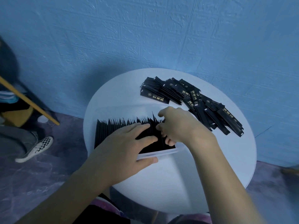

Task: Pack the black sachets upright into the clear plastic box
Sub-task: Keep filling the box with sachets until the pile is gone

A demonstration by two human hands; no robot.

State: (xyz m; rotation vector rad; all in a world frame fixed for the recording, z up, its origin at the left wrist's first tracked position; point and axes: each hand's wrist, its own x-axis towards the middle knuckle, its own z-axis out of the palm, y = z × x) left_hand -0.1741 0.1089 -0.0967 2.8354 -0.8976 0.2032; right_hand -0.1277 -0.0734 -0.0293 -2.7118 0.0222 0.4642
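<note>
A clear plastic box (163, 153) sits on the round white table (169, 183), filled with a row of black sachets standing upright (113, 128). My left hand (123, 146) rests on top of the row with fingers spread, its thumb against the box's near wall. My right hand (176, 125) reaches into the right end of the box, fingers curled among the sachets there. What it grips is hidden by the fingers. A loose pile of black sachets (191, 101) with gold print lies flat on the table behind and to the right of the box.
A blue textured wall (145, 38) rises right behind the table. To the left stands another person's leg with a checkered shoe (37, 149), near a yellow wooden bar (27, 101). The floor is dark purple.
</note>
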